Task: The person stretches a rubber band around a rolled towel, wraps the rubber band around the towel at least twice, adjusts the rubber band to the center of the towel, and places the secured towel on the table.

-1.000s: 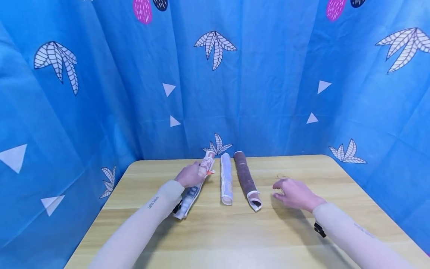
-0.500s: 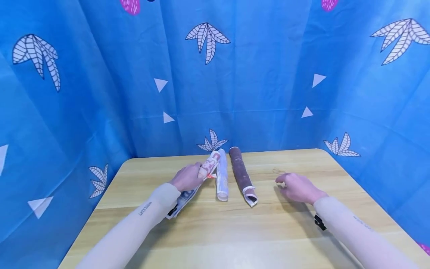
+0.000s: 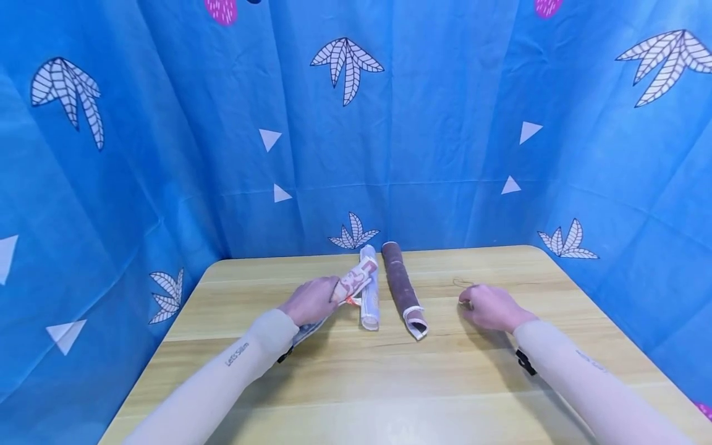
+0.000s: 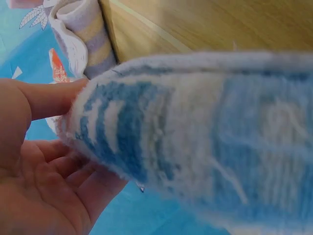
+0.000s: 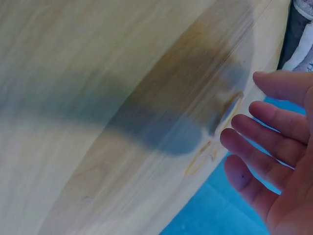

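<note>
My left hand (image 3: 311,301) grips a rolled towel (image 3: 356,281) with a pink pattern on its far part and an orange tag. In the left wrist view, the blue-and-white near part of this towel (image 4: 186,132) runs from between thumb and fingers. Its far end overlaps a pale lavender rolled towel (image 3: 369,309) in the head view. A brown rolled towel (image 3: 402,281) lies further right. My right hand (image 3: 492,307) hovers over the table right of it, holding nothing. Thin yellowish rubber bands (image 5: 198,159) lie near its slightly bent, spread fingers (image 5: 264,139).
The wooden table (image 3: 384,389) carries everything. Close behind its far edge hangs a blue patterned curtain (image 3: 434,136), which also encloses the left and right sides.
The left hand has swung the patterned towel's far end rightward, from beside the lavender roll to over it. My right hand has shifted slightly, staying near the rubber bands.
</note>
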A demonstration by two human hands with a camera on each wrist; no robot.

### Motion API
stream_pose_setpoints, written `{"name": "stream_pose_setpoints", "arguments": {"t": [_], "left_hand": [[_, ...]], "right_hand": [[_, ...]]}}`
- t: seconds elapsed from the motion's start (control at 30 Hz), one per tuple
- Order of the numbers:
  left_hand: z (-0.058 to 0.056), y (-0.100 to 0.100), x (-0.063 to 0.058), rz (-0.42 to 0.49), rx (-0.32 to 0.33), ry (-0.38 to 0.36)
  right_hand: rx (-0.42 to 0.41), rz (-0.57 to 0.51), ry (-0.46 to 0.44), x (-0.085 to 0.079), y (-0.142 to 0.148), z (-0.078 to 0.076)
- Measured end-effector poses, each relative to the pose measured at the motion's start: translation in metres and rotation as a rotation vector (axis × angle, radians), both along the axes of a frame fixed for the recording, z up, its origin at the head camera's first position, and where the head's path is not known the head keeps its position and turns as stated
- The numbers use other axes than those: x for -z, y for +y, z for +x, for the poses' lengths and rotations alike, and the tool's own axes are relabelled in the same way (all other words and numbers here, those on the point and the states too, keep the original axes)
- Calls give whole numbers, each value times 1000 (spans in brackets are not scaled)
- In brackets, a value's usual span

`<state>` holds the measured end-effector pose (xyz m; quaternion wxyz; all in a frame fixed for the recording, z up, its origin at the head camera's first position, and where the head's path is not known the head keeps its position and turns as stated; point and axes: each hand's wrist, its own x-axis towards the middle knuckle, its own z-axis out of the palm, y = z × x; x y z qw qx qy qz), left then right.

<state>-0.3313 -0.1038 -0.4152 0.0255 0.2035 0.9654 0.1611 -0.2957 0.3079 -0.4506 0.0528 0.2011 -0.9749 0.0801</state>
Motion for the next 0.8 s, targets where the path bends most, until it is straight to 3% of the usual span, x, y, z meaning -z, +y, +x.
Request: {"name": "stream_pose_setpoints", "arguments": {"t": [0.4,0.8], "left_hand": [[14,-2,3,-5,89,71],[23,-4,2,24,121,80]], "right_hand": [[38,82,28,-1,-7,-6],[74,107,22,2,-15,-12]]}}
